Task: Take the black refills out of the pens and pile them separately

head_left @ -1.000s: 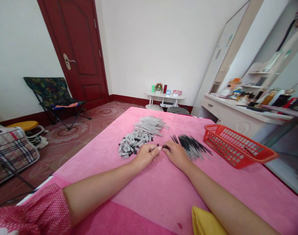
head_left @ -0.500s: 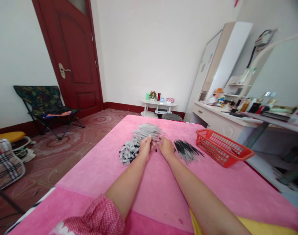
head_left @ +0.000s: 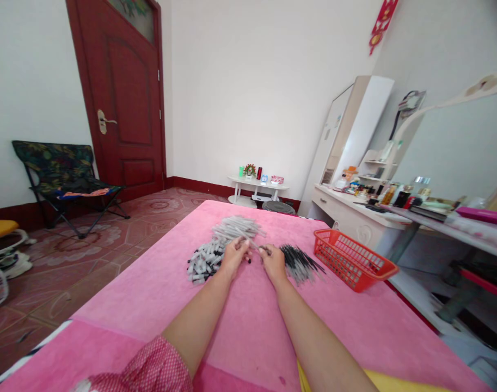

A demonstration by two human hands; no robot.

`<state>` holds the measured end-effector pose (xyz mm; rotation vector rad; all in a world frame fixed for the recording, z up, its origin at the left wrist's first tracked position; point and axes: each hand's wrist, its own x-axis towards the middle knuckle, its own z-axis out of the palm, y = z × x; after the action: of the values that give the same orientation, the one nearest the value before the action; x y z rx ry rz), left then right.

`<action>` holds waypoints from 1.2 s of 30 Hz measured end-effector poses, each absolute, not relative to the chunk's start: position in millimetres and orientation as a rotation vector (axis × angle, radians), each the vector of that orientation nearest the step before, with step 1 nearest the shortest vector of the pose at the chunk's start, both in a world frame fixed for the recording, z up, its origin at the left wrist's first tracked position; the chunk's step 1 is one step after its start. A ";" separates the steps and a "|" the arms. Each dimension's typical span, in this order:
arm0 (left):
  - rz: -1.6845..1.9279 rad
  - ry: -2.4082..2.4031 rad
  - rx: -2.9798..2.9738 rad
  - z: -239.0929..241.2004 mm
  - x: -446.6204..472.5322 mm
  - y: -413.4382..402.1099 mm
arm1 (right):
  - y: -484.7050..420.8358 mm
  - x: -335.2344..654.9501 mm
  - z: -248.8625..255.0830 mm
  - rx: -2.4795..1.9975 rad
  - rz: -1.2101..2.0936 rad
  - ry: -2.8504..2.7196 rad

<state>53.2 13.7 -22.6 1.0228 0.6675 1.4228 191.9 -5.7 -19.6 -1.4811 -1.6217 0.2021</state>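
Observation:
My left hand (head_left: 235,259) is closed in a pinch on a thin clear pen barrel (head_left: 254,246), which reaches across towards the right. Fingers of my right hand (head_left: 274,263) are pinched at its other end; whether a smaller part is in them too, I cannot make out. A small black piece (head_left: 249,261) shows just below my left fingers. Beyond my left hand lies a heap of clear pen barrels (head_left: 238,226). Clear and black pen caps (head_left: 204,262) are piled to its left. Right of my right hand, black-and-clear pen refills (head_left: 301,264) lie in a bundle.
A red plastic basket (head_left: 354,261) stands on the pink cloth (head_left: 248,337) at the right. Beyond the table's right edge is a dresser (head_left: 354,212) crowded with bottles. A folding chair (head_left: 64,174) stands on the floor at left, and a low white table (head_left: 258,182) by the far wall.
My hands have come up a little from the cloth, and the barrel now spans the gap between their fingertips. The camera view has tilted up and turned slightly right.

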 end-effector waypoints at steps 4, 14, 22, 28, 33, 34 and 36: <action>1.402 0.698 1.035 -24.3 52.7 14.8 | -15.1 194.0 -10.9 -1.419 0.205 -1.802; 1.429 0.650 0.885 -25.3 53.6 16.8 | -23.0 236.1 18.9 -2.161 -0.158 -1.682; 1.420 0.632 0.844 -22.4 52.7 15.7 | -17.4 226.9 12.9 -2.252 -0.059 -1.744; 1.480 0.558 0.767 -17.6 47.9 14.2 | -14.2 230.5 26.7 -2.000 0.061 -1.813; 1.541 0.510 0.637 -17.0 44.4 17.1 | -11.7 238.9 42.2 -1.667 0.235 -1.914; 1.547 0.501 0.620 -16.9 44.1 17.5 | -10.8 241.2 43.3 -1.610 0.261 -1.903; 1.555 0.490 0.598 -16.5 43.9 18.1 | -9.1 245.6 44.0 -1.557 0.278 -1.870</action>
<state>43.9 18.1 -16.5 0.5976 0.4895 1.5547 245.6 -9.1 44.0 -1.5566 -1.8701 0.2783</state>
